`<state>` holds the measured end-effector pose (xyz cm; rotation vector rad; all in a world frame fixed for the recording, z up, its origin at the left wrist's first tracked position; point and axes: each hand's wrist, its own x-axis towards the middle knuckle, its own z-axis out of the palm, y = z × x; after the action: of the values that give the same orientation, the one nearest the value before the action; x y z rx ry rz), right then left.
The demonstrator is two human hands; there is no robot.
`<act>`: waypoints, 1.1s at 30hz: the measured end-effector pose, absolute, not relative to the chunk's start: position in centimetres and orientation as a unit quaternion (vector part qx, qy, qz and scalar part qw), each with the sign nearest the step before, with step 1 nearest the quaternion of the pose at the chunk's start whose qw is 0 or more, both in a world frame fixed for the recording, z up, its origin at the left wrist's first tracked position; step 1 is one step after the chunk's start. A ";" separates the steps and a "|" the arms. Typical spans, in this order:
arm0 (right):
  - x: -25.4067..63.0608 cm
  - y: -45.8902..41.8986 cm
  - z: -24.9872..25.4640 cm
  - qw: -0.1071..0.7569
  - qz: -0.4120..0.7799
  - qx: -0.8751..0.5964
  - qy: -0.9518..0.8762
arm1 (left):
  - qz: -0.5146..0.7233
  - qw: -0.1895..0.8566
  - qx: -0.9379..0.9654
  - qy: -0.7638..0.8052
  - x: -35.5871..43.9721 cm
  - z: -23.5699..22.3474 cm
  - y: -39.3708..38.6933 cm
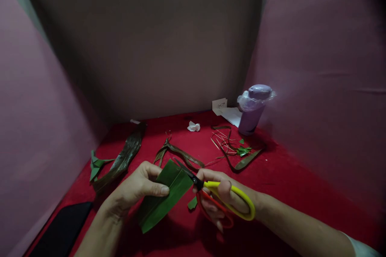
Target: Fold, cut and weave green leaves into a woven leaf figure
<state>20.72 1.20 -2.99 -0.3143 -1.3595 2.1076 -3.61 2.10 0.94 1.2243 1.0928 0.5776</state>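
Note:
My left hand point(141, 186) pinches a folded green leaf piece point(167, 204) between thumb and fingers, holding it above the red table. In my right hand point(217, 192) is a pair of scissors point(245, 204) with one yellow and one red handle loop; fingers and thumb sit in the loops. The dark blades reach across the leaf's upper right corner, and one blade is partly hidden by it. Under the scissors a small green leaf scrap point(192, 203) lies on the red cloth.
Dried leaf strips point(181, 154) and a long dark leaf point(128, 152) lie behind my hands. Toothpicks point(221, 140) and green scraps point(243, 151) are at right, near a purple tumbler point(251, 118) and white papers point(230, 115). A black flat object point(62, 229) is front left. Crumpled tissue point(193, 127) sits farther back.

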 end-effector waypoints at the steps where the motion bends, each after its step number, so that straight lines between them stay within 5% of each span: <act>1: 20.7 1.2 -3.1 0.303 0.794 -0.116 -0.514 | 0.253 0.647 0.537 0.478 -3.6 0.9 2.1; 33: 20.5 1.4 -5.3 0.332 0.775 -0.122 -0.524 | 0.217 0.649 0.549 0.480 -3.8 -0.4 2.5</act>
<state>20.46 1.44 -5.29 -0.3198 -1.3693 2.0245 -3.78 2.47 -0.43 1.2474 1.0909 0.4935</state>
